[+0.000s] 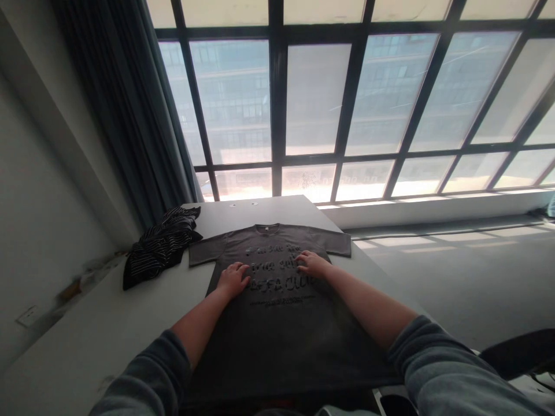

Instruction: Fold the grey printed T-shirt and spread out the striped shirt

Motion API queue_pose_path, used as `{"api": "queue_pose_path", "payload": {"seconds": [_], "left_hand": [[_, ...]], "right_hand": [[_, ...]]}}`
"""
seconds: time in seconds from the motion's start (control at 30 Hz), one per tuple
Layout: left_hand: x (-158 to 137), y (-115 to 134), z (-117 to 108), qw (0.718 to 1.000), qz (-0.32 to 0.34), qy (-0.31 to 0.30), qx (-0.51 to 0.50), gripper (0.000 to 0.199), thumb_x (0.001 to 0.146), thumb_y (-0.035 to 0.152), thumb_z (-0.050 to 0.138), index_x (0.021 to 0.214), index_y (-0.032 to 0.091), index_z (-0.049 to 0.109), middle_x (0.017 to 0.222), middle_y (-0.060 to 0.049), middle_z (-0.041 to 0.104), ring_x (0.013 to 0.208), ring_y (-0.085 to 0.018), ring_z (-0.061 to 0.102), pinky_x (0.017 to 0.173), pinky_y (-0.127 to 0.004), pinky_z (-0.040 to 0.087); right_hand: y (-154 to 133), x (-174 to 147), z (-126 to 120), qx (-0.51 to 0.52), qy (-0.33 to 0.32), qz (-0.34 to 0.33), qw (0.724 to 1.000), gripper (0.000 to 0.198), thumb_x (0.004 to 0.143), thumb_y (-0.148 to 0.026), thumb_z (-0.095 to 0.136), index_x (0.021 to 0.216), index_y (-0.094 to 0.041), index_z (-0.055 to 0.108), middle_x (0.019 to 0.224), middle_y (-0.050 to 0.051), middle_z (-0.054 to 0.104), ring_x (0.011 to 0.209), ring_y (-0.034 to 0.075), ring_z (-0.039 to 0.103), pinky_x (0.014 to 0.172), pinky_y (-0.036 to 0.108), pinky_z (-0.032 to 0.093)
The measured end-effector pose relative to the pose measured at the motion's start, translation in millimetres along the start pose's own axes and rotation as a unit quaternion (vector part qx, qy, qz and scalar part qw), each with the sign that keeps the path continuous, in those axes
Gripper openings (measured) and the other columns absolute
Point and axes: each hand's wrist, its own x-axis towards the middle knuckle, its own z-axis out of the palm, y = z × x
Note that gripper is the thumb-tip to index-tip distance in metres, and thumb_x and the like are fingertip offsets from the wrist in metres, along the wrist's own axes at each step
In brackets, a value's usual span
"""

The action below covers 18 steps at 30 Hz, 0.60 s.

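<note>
Beneath our two hands, the grey T-shirt (277, 338) lies spread on the white table (89, 341). Our left hand (233, 280) and right hand (313, 264) are loosely open, palms down, gripping nothing. Light, even outward strokes should smooth best, without dragging the print (273, 267). Its collar (267, 230) points away beyond both hands; its long axis runs back toward us.

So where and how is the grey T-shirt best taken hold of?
Probably by both sleeves, pinched at their open ends from the outer sides: the grey T-shirt lies flat, print up, with the sleeves spread outward and those edges uncovered.
</note>
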Motion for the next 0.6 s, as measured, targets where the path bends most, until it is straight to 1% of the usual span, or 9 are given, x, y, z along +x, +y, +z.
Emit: {"api": "queue_pose_path", "payload": {"seconds": [0.03, 0.1, 0.2, 0.27, 0.4, 0.6], "left_hand": [[5, -2, 8, 1.0, -0.023, 0.007, -0.003, 0.056, 0.102, 0.046, 0.048, 0.156, 0.029, 0.051, 0.162, -0.009, 0.045, 0.15, -0.027, 0.044, 0.123, -0.043, 0.041], [11, -7, 20, 0.998, -0.059, 0.008, -0.005, 0.06, 0.105, 0.05, 0.041, 0.161, 0.03, 0.044, 0.168, -0.009, 0.037, 0.157, -0.028, 0.035, 0.128, -0.047, 0.035], [12, -16, 30, 0.996, -0.088, -0.008, -0.007, 0.061, 0.105, 0.055, 0.039, 0.162, 0.033, 0.043, 0.172, -0.007, 0.031, 0.162, -0.029, 0.027, 0.133, -0.048, 0.024], [11, -20, 33, 0.996, -0.087, -0.013, -0.003, 0.061, 0.104, 0.055, 0.04, 0.162, 0.034, 0.044, 0.173, -0.005, 0.03, 0.162, -0.028, 0.025, 0.134, -0.048, 0.022], [11, -21, 34, 0.996, -0.085, -0.012, 0.004, 0.062, 0.104, 0.055, 0.04, 0.162, 0.034, 0.043, 0.173, -0.004, 0.029, 0.162, -0.028, 0.025, 0.134, -0.048, 0.022], [12, -22, 32, 0.997, -0.076, -0.021, 0.005, 0.062, 0.104, 0.053, 0.04, 0.162, 0.033, 0.043, 0.173, -0.005, 0.028, 0.162, -0.028, 0.026, 0.134, -0.049, 0.022]], "right_hand": [[8, 4, 9, -0.002, 0.01, 0.021, 1.0, 0.058, 0.101, -0.046, 0.054, 0.152, -0.02, 0.058, 0.157, 0.014, 0.046, 0.145, 0.027, 0.048, 0.128, 0.037, 0.038], [23, 8, 26, -0.004, 0.02, 0.061, 0.998, 0.064, 0.104, -0.05, 0.045, 0.161, -0.02, 0.048, 0.165, 0.013, 0.035, 0.155, 0.028, 0.036, 0.134, 0.041, 0.029], [40, 9, 47, -0.017, 0.029, 0.077, 0.996, 0.066, 0.106, -0.054, 0.038, 0.165, -0.025, 0.042, 0.17, 0.007, 0.027, 0.16, 0.026, 0.028, 0.137, 0.04, 0.021], [47, 11, 55, -0.027, 0.019, 0.073, 0.997, 0.067, 0.106, -0.055, 0.038, 0.166, -0.027, 0.038, 0.172, 0.005, 0.022, 0.162, 0.027, 0.025, 0.138, 0.041, 0.02], [53, 16, 59, -0.032, 0.005, 0.071, 0.997, 0.068, 0.106, -0.057, 0.036, 0.168, -0.031, 0.033, 0.174, 0.003, 0.016, 0.164, 0.028, 0.02, 0.138, 0.044, 0.019], [53, 15, 58, -0.016, -0.002, 0.077, 0.997, 0.067, 0.106, -0.06, 0.035, 0.168, -0.034, 0.033, 0.174, 0.001, 0.014, 0.164, 0.028, 0.019, 0.138, 0.045, 0.018]]}}
